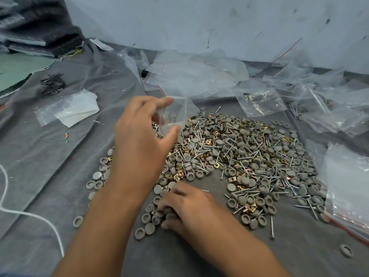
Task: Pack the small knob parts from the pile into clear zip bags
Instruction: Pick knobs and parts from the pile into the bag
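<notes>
A wide pile (249, 156) of small grey knob caps, screws and brass clips covers the grey cloth at centre right. Above the pile's left edge, my left hand (139, 140) pinches a small clear zip bag (175, 112) between thumb and fingers; a few parts show through it. My right hand (185, 206) lies lower, its fingers curled over a cluster of grey knob caps (153, 216) at the pile's near-left edge. Whether it grips any of them is hidden by the fingers.
Several empty clear zip bags (191, 76) lie heaped behind the pile, more at the right (347, 186), one filled bag (261, 102) among them. A white folded sheet (77, 110), black ties (53, 84) and a white cord (30, 214) lie at the left. A wall stands behind.
</notes>
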A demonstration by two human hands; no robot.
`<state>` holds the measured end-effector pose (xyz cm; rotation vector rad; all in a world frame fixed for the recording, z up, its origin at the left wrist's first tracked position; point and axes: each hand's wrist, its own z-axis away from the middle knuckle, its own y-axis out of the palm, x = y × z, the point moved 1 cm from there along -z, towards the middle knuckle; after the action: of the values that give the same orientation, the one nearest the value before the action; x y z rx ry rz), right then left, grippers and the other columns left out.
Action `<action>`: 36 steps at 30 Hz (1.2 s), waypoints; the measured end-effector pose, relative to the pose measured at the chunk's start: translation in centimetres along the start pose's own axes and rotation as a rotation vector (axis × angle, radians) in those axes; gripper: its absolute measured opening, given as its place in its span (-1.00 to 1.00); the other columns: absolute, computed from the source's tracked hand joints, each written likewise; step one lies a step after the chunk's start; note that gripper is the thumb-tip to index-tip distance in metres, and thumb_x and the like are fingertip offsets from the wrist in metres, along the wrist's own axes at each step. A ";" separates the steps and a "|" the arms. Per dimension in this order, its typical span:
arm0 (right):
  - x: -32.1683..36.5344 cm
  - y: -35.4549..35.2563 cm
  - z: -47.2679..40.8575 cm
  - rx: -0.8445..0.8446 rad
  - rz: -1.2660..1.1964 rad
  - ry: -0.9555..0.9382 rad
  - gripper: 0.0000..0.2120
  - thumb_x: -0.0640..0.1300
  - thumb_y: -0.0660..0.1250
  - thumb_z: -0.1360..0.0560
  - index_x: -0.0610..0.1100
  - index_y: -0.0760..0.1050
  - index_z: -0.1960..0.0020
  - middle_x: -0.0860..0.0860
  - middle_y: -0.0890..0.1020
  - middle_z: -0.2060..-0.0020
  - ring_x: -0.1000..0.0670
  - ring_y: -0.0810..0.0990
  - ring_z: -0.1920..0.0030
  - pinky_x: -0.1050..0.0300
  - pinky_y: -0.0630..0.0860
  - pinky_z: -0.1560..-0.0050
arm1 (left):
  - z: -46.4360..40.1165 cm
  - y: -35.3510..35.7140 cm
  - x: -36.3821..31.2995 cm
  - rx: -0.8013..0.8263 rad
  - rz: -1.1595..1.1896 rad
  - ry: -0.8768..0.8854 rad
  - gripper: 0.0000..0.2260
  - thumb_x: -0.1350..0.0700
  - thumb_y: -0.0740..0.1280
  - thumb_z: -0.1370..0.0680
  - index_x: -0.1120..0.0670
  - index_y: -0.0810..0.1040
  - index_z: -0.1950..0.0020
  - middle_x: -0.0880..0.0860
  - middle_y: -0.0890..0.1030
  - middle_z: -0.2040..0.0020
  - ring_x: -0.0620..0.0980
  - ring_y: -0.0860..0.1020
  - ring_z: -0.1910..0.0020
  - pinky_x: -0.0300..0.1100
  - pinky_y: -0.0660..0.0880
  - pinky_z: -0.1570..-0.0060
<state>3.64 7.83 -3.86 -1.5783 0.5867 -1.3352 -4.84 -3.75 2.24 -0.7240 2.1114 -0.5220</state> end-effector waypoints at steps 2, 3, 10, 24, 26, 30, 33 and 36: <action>-0.2 -0.1 0.4 -0.024 -0.047 0.002 -0.76 -0.02 0.39 -0.57 0.13 0.50 -0.22 0.16 0.46 -0.15 0.00 0.51 -0.18 0.04 0.49 -0.16 | 0.0 0.2 -0.1 0.008 0.005 0.007 -0.58 0.14 0.55 -0.44 0.06 0.61 -0.29 -0.07 0.51 -0.03 -0.23 0.47 0.17 -0.57 0.29 -0.01; -0.3 -0.2 0.6 -0.041 -0.061 0.006 -0.78 -0.05 0.37 -0.58 0.13 0.49 -0.21 0.15 0.48 -0.14 0.00 0.52 -0.17 0.02 0.51 -0.15 | 0.0 0.2 -0.1 0.010 0.005 0.010 -0.58 0.14 0.55 -0.44 0.06 0.61 -0.28 -0.07 0.52 -0.02 -0.28 0.47 0.14 -0.59 0.26 0.00; -1.4 -0.3 0.8 -0.172 -0.042 0.026 -0.88 0.00 0.30 -0.58 0.13 0.51 -0.11 0.15 0.51 0.02 0.08 0.56 0.01 0.02 0.56 -0.04 | 0.2 0.5 -0.3 0.016 0.012 0.021 -0.58 0.14 0.56 -0.42 0.03 0.61 -0.26 -0.09 0.52 0.00 -0.35 0.44 0.14 -0.64 0.20 0.01; -3.9 -6.1 1.4 -0.983 0.058 -0.081 -0.84 -0.26 0.47 -0.54 -0.19 0.68 -0.12 -0.05 0.62 -0.01 0.00 0.60 -0.04 0.24 0.49 -0.14 | 2.2 3.1 -2.9 0.232 0.040 0.173 -0.54 0.18 0.54 -0.40 0.03 0.59 -0.28 -0.09 0.51 -0.15 -0.16 0.50 0.06 -0.08 0.55 -0.05; -3.9 -6.3 1.6 -1.039 0.043 -0.092 -0.82 -0.28 0.48 -0.53 -0.22 0.67 -0.13 -0.07 0.62 -0.02 0.03 0.60 -0.03 0.32 0.44 -0.16 | 2.2 3.1 -2.9 0.231 0.035 0.168 -0.53 0.14 0.56 -0.41 0.02 0.57 -0.30 -0.11 0.50 -0.15 -0.21 0.45 0.08 -0.14 0.54 -0.06; -3.5 -6.7 1.7 -1.153 0.064 -0.198 -0.90 -0.29 0.49 -0.54 -0.25 0.67 -0.05 -0.09 0.64 0.01 0.06 0.60 -0.05 0.31 0.46 -0.16 | 2.1 3.0 -2.8 0.240 0.029 0.171 -0.52 0.11 0.55 -0.41 0.00 0.56 -0.31 -0.12 0.50 -0.14 -0.25 0.41 0.09 -0.25 0.48 -0.05; -3.3 -6.7 1.3 -1.081 0.061 -0.218 -0.88 -0.31 0.50 -0.52 -0.24 0.67 -0.05 -0.08 0.65 -0.02 0.07 0.60 -0.10 0.30 0.44 -0.25 | 2.0 2.8 -3.0 0.251 0.018 0.174 -0.55 0.10 0.50 -0.43 0.00 0.57 -0.31 -0.12 0.49 -0.12 -0.23 0.43 0.09 -0.35 0.41 -0.05; -4.4 -7.7 2.1 -1.122 0.028 -0.142 -0.91 -0.25 0.47 -0.55 -0.11 0.63 -0.02 0.04 0.62 0.03 0.20 0.56 0.02 0.40 0.41 -0.08 | 1.6 2.1 -2.7 0.204 0.008 0.116 -0.53 0.10 0.55 -0.43 0.01 0.57 -0.33 -0.11 0.49 -0.11 -0.23 0.46 0.11 -0.55 0.30 -0.06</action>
<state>2.67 15.54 0.94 -2.4849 1.4025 -0.8484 -2.86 -0.56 1.62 -0.5806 2.1273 -0.7782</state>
